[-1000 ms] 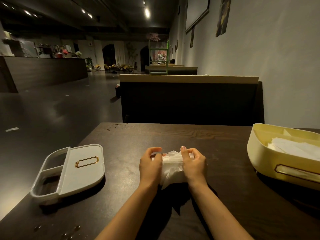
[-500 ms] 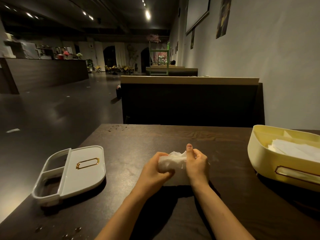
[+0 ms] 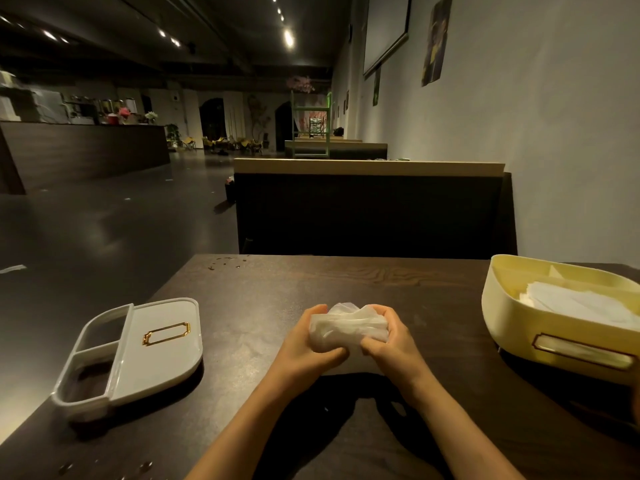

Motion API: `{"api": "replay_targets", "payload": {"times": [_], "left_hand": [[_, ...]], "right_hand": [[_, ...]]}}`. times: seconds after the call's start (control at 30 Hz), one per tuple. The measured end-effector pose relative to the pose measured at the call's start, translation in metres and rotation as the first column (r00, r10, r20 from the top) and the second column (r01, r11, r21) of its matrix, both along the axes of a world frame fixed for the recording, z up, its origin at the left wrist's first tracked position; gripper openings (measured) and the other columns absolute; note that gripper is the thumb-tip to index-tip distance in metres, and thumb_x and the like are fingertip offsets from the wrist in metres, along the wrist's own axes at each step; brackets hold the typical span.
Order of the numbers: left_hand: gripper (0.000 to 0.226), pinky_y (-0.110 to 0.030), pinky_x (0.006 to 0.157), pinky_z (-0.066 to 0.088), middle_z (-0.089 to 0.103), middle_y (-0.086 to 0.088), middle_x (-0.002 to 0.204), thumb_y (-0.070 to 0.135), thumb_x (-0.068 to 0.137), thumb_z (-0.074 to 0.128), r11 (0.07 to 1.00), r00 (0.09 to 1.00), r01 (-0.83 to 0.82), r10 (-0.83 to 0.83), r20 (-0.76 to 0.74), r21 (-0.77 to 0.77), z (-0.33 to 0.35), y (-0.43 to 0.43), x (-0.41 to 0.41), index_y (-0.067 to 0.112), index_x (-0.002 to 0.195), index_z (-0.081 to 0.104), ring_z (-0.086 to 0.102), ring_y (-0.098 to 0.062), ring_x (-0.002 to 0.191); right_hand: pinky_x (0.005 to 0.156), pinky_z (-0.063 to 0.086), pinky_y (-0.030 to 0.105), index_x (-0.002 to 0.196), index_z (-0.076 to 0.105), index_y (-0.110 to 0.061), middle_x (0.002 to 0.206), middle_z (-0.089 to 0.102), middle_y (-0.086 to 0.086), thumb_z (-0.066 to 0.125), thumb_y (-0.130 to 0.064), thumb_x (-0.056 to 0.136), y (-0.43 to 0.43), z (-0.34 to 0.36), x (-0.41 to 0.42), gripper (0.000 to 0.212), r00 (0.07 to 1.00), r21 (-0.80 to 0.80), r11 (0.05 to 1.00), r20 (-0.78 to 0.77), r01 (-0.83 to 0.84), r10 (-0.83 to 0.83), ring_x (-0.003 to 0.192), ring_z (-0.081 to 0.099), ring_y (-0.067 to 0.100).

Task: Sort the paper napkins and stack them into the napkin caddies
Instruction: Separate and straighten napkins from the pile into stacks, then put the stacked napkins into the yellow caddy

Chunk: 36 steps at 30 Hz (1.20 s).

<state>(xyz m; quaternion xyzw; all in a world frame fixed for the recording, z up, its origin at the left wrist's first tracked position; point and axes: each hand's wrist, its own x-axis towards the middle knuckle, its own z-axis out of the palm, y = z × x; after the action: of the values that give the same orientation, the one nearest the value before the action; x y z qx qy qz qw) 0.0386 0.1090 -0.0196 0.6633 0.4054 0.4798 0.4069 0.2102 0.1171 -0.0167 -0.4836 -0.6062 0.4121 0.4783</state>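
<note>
A white bundle of paper napkins (image 3: 346,329) is held over the middle of the dark wooden table (image 3: 346,278). My left hand (image 3: 306,348) grips its left side and my right hand (image 3: 391,337) grips its right side, fingers curled around the paper. A yellow napkin caddy (image 3: 554,327) stands at the right edge with white napkins (image 3: 581,303) lying inside. A grey caddy lid (image 3: 156,344) with a gold label frame and two open windows lies flat at the left.
A dark booth bench back (image 3: 370,209) stands just beyond the table's far edge. The wall (image 3: 554,150) runs along the right. Small droplets or crumbs lie on the table's far left corner and near front left. Open floor lies to the left.
Both hands have turned and closed more tightly on the napkin bundle, squeezing it into a more compact block. The bundle stays in the same spot over the table.
</note>
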Motion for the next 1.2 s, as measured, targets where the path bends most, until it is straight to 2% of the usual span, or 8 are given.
{"api": "replay_targets", "payload": {"times": [0.13, 0.27, 0.43, 0.57, 0.7, 0.97, 1.07, 1.2], "left_hand": [[0.057, -0.036, 0.082, 0.056, 0.067, -0.007, 0.109, 0.033, 0.062, 0.077, 1.0, 0.999, 0.006, -0.006, 0.039, -0.007, 0.001, 0.0, 0.001, 0.02, 0.113, 0.056, 0.066, -0.019, 0.099], [0.047, -0.034, 0.077, 0.057, 0.07, -0.008, 0.103, 0.011, 0.067, 0.072, 0.992, 0.995, 0.078, -0.071, 0.073, -0.103, 0.009, 0.0, -0.001, 0.015, 0.112, 0.059, 0.067, -0.019, 0.094], [0.033, -0.034, 0.077, 0.057, 0.073, -0.006, 0.097, 0.007, 0.076, 0.072, 0.933, 0.967, 0.243, -0.209, 0.149, -0.267, 0.027, -0.006, 0.008, 0.013, 0.108, 0.066, 0.068, -0.02, 0.093], [0.02, -0.037, 0.078, 0.058, 0.072, -0.005, 0.09, 0.003, 0.082, 0.064, 0.89, 0.958, 0.266, -0.203, 0.2, -0.37, 0.053, -0.005, 0.029, 0.013, 0.099, 0.064, 0.069, -0.019, 0.084], [0.037, -0.036, 0.08, 0.057, 0.06, -0.011, 0.11, 0.017, 0.077, 0.068, 0.849, 0.937, 0.349, -0.304, 0.172, -0.396, 0.087, 0.002, 0.071, 0.015, 0.112, 0.059, 0.062, -0.022, 0.097], [0.016, -0.024, 0.059, 0.057, 0.06, -0.008, 0.097, 0.014, 0.084, 0.068, 0.829, 0.955, 0.296, -0.245, 0.168, -0.475, 0.137, 0.029, 0.193, 0.008, 0.096, 0.059, 0.062, -0.016, 0.083], [0.03, -0.028, 0.064, 0.057, 0.058, -0.015, 0.111, 0.012, 0.084, 0.068, 0.805, 0.953, 0.304, -0.246, 0.179, -0.51, 0.145, 0.042, 0.244, 0.004, 0.111, 0.056, 0.062, -0.021, 0.089], [0.021, -0.034, 0.077, 0.056, 0.052, -0.02, 0.112, 0.006, 0.086, 0.064, 0.796, 0.967, 0.248, -0.242, 0.086, -0.553, 0.141, 0.056, 0.289, -0.001, 0.104, 0.055, 0.06, -0.027, 0.092]], "right_hand": [[0.073, 0.052, 0.03, 0.103, 0.061, -0.019, 0.095, 0.068, 0.001, 0.06, -0.014, 0.059, 0.003, 0.002, 0.004, 0.044, 0.997, 0.009, 1.0, 0.071, 0.025, -0.025, 0.09, 0.064, 0.017], [0.064, 0.048, 0.026, 0.094, 0.068, -0.002, 0.078, 0.066, 0.006, 0.058, -0.009, 0.058, -0.003, 0.017, 0.014, 0.038, 0.994, -0.089, 0.99, 0.028, -0.106, 0.109, 0.073, 0.06, 0.016], [0.071, 0.052, 0.037, 0.102, 0.066, 0.001, 0.09, 0.066, 0.015, 0.061, -0.004, 0.07, -0.011, 0.038, 0.041, 0.032, 0.983, -0.257, 0.95, -0.024, -0.18, 0.179, 0.083, 0.061, 0.025], [0.059, 0.054, 0.026, 0.105, 0.066, -0.004, 0.09, 0.066, 0.011, 0.06, 0.001, 0.082, -0.018, 0.07, 0.068, 0.024, 0.983, -0.309, 0.934, -0.046, -0.181, 0.176, 0.076, 0.062, 0.018], [0.066, 0.056, 0.029, 0.105, 0.065, -0.009, 0.1, 0.067, 0.009, 0.066, -0.012, 0.083, -0.028, 0.108, 0.111, 0.023, 0.997, -0.273, 0.96, 0.004, -0.067, 0.071, 0.083, 0.064, 0.017], [0.048, 0.053, 0.022, 0.106, 0.063, -0.001, 0.092, 0.065, 0.013, 0.067, -0.016, 0.082, -0.029, 0.166, 0.214, 0.029, 0.978, -0.396, 0.895, 0.066, 0.208, -0.198, 0.073, 0.065, 0.019], [0.048, 0.055, 0.023, 0.101, 0.062, -0.001, 0.091, 0.063, 0.015, 0.064, -0.01, 0.085, -0.028, 0.176, 0.25, 0.019, 0.948, -0.411, 0.857, 0.07, 0.31, -0.309, 0.074, 0.065, 0.021], [0.046, 0.056, 0.027, 0.107, 0.058, 0.005, 0.095, 0.058, 0.018, 0.059, 0.002, 0.087, -0.024, 0.169, 0.284, 0.02, 0.923, -0.434, 0.822, 0.068, 0.368, -0.378, 0.075, 0.064, 0.026]]}}
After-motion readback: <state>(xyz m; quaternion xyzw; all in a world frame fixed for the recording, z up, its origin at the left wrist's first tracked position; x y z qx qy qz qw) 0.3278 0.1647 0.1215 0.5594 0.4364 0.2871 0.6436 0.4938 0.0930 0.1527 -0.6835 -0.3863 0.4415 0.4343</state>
